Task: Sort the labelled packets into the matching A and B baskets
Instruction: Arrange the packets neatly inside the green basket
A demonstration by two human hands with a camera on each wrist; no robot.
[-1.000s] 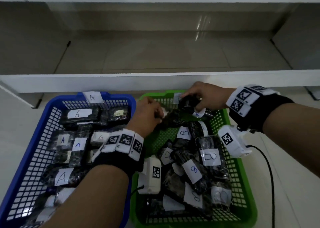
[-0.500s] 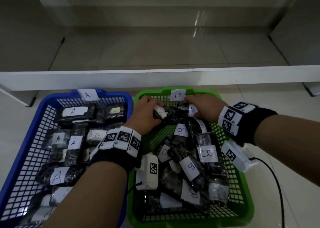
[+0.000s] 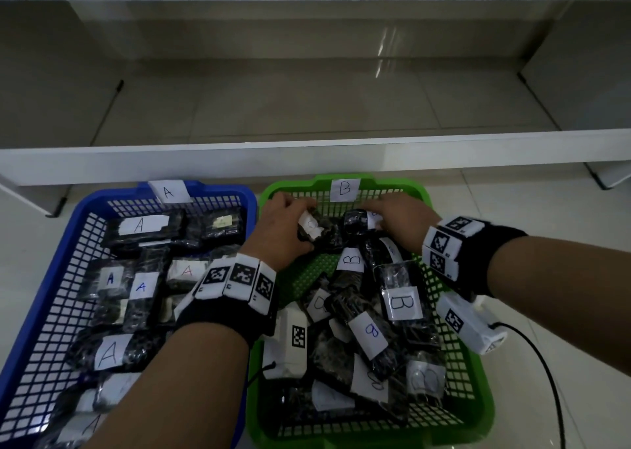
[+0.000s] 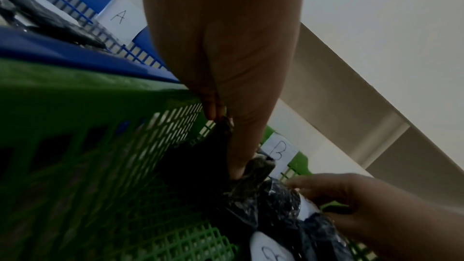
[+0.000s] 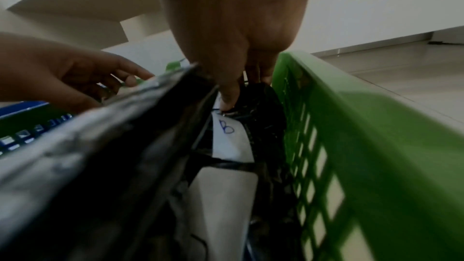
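— Head view first: what of the hands?

— Both deep at the far end of the green basket (image 3: 478,411), under the paper "B" tag (image 3: 345,188) on its rim. Left hand (image 3: 281,228) curled round a dark packet (image 3: 316,231) with a crumpled white label, thumb below, fingers over the top. Right hand (image 3: 401,221) just beside it, fingers bent down onto a second black packet (image 3: 358,219), white label partly hidden under the fingertips.

— Confirmed from the wrists?

— Left wrist view: thumb and fingers (image 4: 212,109) pinching the dark packet (image 4: 216,158) against the green mesh wall, the other hand (image 4: 356,203) reaching in from the lower right, fingertips on glossy black wrap. Right wrist view: thumb (image 5: 229,94) pressed onto the black packet (image 5: 258,98) at the top edge of a white label with a blue "B" (image 5: 227,127); the other fingers behind it, so a pinch, though partly hidden.

— And around the hands?

— Nearer than both wrists, a heap of B-labelled packets (image 3: 401,303) filling the green basket. Left of the left forearm, the blue basket (image 3: 44,298) with its "A" tag (image 3: 169,191), touching the green one side by side, holding A-labelled packets (image 3: 140,225). Beyond the fingertips, a low white shelf edge (image 3: 307,160). Under the right wrist, a white camera unit (image 3: 469,325) with a black cable (image 3: 553,380) trailing across the tiled floor.
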